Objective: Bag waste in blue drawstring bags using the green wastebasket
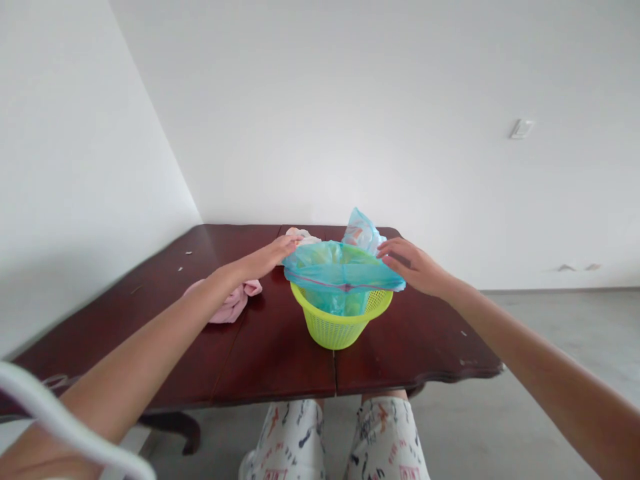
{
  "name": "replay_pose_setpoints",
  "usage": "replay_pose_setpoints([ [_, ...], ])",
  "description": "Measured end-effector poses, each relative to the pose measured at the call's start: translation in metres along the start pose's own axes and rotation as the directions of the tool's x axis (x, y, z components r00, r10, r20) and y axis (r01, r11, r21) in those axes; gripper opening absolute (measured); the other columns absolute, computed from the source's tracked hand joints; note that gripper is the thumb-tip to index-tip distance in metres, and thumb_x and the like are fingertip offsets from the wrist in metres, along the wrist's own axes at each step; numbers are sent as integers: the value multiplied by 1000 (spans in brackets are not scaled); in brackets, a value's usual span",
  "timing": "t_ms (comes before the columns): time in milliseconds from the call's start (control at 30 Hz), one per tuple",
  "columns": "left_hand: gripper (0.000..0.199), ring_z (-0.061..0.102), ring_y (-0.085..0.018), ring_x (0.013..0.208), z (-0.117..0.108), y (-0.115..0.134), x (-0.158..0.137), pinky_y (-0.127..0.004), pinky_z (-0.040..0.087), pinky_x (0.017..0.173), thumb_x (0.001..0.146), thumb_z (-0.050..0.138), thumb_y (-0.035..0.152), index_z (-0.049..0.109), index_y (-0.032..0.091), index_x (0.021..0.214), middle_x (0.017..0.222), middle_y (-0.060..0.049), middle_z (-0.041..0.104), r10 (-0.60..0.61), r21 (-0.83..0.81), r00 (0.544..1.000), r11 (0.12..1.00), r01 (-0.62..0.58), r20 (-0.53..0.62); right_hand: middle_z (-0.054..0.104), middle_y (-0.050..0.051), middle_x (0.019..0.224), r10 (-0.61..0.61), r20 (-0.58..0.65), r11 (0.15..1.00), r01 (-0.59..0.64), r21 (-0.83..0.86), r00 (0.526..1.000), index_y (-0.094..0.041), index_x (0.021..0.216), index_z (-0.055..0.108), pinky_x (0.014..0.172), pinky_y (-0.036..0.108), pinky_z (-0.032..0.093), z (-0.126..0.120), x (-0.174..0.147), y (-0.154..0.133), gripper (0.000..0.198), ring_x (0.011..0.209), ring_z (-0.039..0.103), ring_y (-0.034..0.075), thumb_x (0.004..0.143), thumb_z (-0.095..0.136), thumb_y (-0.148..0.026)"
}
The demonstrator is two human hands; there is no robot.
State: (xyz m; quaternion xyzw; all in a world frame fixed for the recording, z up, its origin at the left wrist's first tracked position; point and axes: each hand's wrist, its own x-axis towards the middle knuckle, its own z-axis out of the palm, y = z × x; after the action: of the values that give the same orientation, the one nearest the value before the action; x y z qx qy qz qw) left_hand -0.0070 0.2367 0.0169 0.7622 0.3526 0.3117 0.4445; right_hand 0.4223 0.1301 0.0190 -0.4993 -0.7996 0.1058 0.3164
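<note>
A thin blue plastic bag [345, 275] lies in the mouth of a yellow-green perforated basket [334, 330], its upper edge spread over the rim and its lower part hanging inside. At the bag's left edge is my left hand [275, 255], fingers stretched out; the thumb side is partly hidden. My right hand [413, 265] hovers at the right edge, fingers apart and slightly bent, the fingertips close to the plastic; I cannot tell whether they touch it. Behind the basket stands another blue bag [361, 230] with something inside.
A dark red wooden table [275, 360] carries the basket. Pink folded cloth [233, 308] lies under my left forearm, and a pale patterned item [303, 236] sits behind my left hand. White walls stand behind and left. A blurred white strap-like thing [65, 427] crosses the lower left.
</note>
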Motion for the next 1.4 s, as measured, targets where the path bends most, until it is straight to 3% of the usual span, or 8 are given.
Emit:
replay_pose_setpoints([
  [167,57,58,-42,173,31,10,-63,-62,26,154,106,89,69,83,34,150,180,-13,70,381,496,896,746,-445,230,85,11,136,-157,65,987,159,-18,985,-33,130,83,119,56,64,4,-65,-24,19,131,79,34,112,78,-31],
  [300,27,82,-33,135,61,8,-84,-60,41,143,115,85,56,82,31,125,140,-7,89,459,613,864,628,-480,206,85,8,124,-137,19,991,137,-1,990,-32,142,77,101,47,69,19,-78,-30,45,117,82,30,103,69,-11],
  [667,8,82,-23,114,91,-26,-117,-39,64,108,121,80,32,76,27,116,125,-6,86,729,620,681,504,-601,68,77,4,105,-268,-190,963,270,-17,944,-31,107,70,93,46,62,59,-105,-45,29,100,76,27,101,65,-3],
  [833,9,82,-26,112,99,-53,-127,-42,68,103,120,81,35,82,27,115,125,-9,84,725,686,685,466,-559,66,79,5,118,-393,-149,909,360,-209,907,-34,119,74,123,64,58,67,-114,-33,35,110,77,28,105,67,-3],
  [1000,18,78,-27,97,88,-61,-126,-43,63,88,120,77,39,83,26,110,114,-9,83,607,720,756,409,-560,244,79,10,129,-384,-110,872,321,-369,917,-31,120,78,111,61,58,62,-116,-27,35,114,74,32,102,67,-3],
  [1200,45,74,-28,99,61,10,-117,-47,58,94,128,48,50,79,25,105,109,-11,79,706,594,701,523,-611,99,78,15,136,-416,-251,898,350,-267,874,-28,137,72,103,53,62,40,-78,-56,33,122,76,33,113,60,-9],
  [1333,46,72,-39,146,71,66,-61,-58,50,133,126,49,44,79,17,149,151,-20,81,230,769,945,552,-323,232,84,18,132,-251,92,931,267,-248,964,-19,125,81,119,58,62,51,-6,-77,22,127,79,36,120,60,-21],
  [1400,40,78,-41,135,81,73,-24,-58,54,128,119,60,40,87,15,134,136,-21,86,-51,822,952,521,-232,301,87,16,128,-133,263,946,201,-253,956,-17,114,85,128,58,58,68,29,-82,9,128,81,34,112,77,-20],
])
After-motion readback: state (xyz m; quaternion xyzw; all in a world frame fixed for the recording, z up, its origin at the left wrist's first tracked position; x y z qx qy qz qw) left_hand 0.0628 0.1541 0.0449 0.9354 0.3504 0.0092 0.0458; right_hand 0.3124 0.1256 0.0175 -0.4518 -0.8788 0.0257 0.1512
